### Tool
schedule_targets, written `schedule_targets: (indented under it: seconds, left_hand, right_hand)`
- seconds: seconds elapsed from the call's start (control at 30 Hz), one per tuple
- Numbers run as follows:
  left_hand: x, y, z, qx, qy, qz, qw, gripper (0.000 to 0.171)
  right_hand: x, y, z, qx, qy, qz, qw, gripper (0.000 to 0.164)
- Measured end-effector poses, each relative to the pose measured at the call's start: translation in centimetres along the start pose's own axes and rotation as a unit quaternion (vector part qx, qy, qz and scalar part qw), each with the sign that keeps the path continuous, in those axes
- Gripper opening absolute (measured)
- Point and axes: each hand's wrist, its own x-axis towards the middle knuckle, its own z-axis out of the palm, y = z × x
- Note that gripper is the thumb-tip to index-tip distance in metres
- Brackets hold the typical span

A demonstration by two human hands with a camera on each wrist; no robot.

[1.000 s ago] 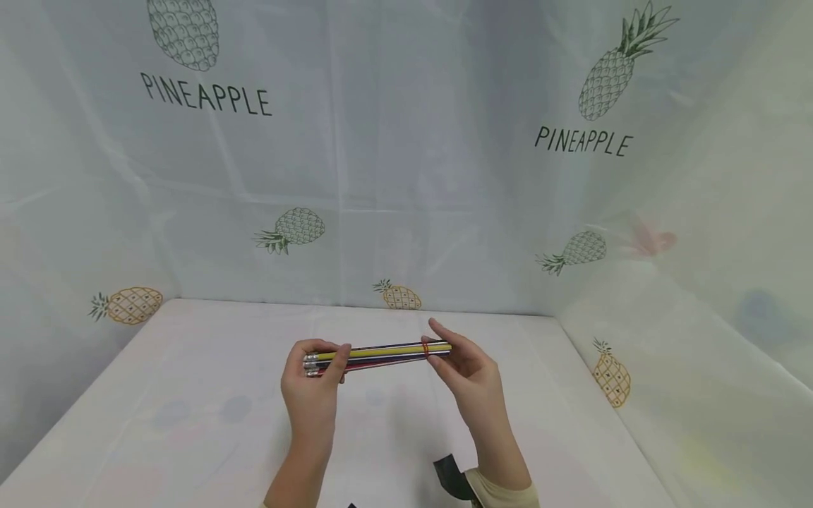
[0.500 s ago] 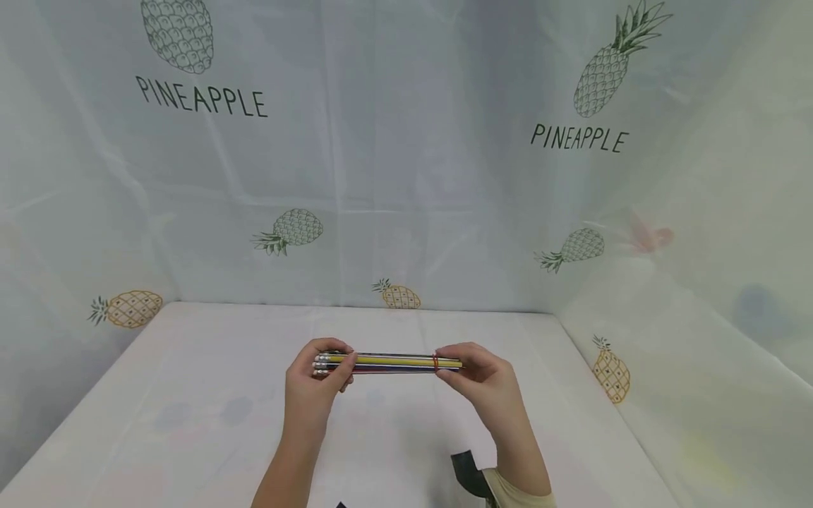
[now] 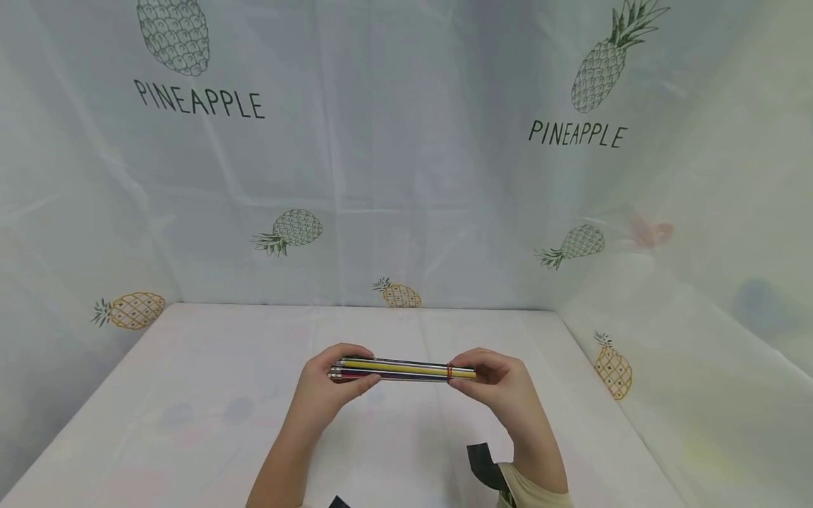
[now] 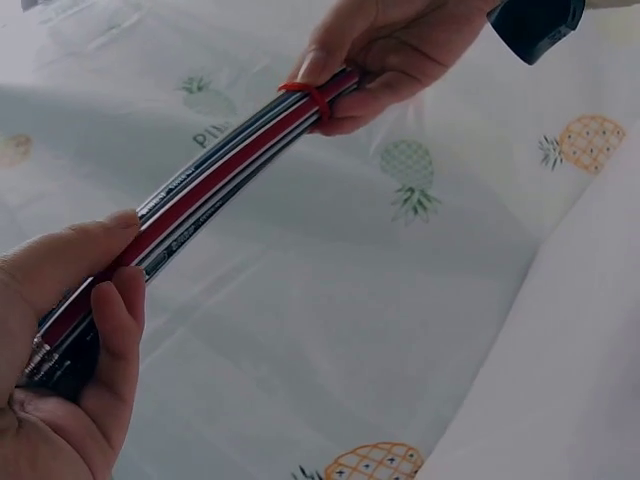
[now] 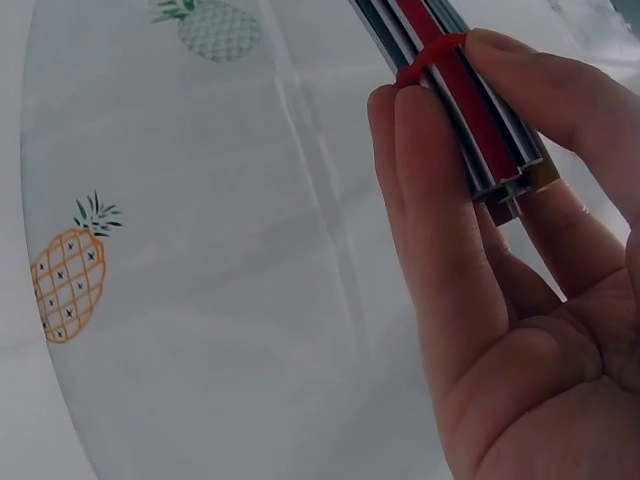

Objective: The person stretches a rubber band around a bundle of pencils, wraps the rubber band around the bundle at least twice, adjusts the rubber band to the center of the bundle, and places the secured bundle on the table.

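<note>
A bundle of pencils [image 3: 409,368] lies level across the head view, held above the table between both hands. The pencils are striped yellow, red, dark and white, with metal-ringed ends on the left. My left hand [image 3: 320,391] grips that end, thumb on the near side and fingers on the far side. Around the other end goes a red rubber band [image 5: 437,58]. My right hand [image 3: 511,384] pinches the bundle right at this band, thumb on one side and fingers on the other. Blunt pencil tips [image 5: 510,190] stick out past the band toward the right palm.
A white-covered table [image 3: 209,395] spreads below the hands. Behind it hangs a pale curtain [image 3: 394,141] printed with pineapples, which continues along the right side. A black strap [image 3: 485,466] stands out at the right wrist, by a beige sleeve [image 3: 536,490].
Both hands and the pencil bundle have shifted right and slightly nearer. The right index finger, raised at first, has come down to the bundle. The rubber band stays near the right end.
</note>
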Motion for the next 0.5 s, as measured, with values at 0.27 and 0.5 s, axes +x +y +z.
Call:
schedule_targets:
  seconds: [0.27, 0.5]
  left_hand:
    - [0.3, 0.6, 0.5, 0.026, 0.022, 0.002, 0.9994, 0.030]
    - [0.6, 0.8, 0.9, 0.043, 0.042, -0.008, 0.9981, 0.028]
  right_hand:
    - [0.4, 0.1, 0.8, -0.018, 0.059, 0.046, 0.997, 0.026]
    - [1.0, 0.0, 1.4, -0.018, 0.100, 0.067, 0.993, 0.029]
